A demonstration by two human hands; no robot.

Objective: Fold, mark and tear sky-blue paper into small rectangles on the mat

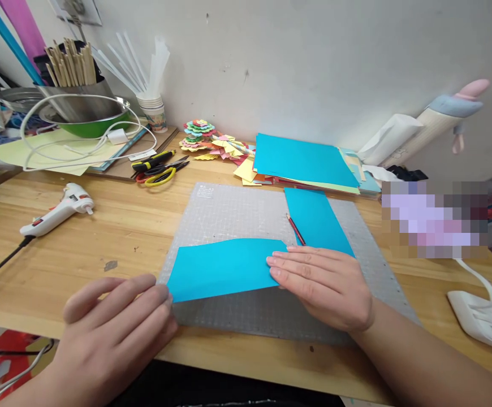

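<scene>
A folded blue paper strip (223,268) lies across the grey cutting mat (233,215). My right hand (320,285) rests flat on the strip's right end, fingers stretched out and pressed down. My left hand (114,328) touches the strip's left corner with its fingertips, fingers loosely extended. A second blue paper piece (316,220) lies on the mat behind my right hand, and a red pencil (296,228) lies along its left edge.
A stack of coloured paper (303,161) sits behind the mat, with paper flowers (199,133) to its left. Scissors and a cutter (159,168) lie further left. A glue gun (59,210) rests at left. A white lamp base (481,319) stands at right.
</scene>
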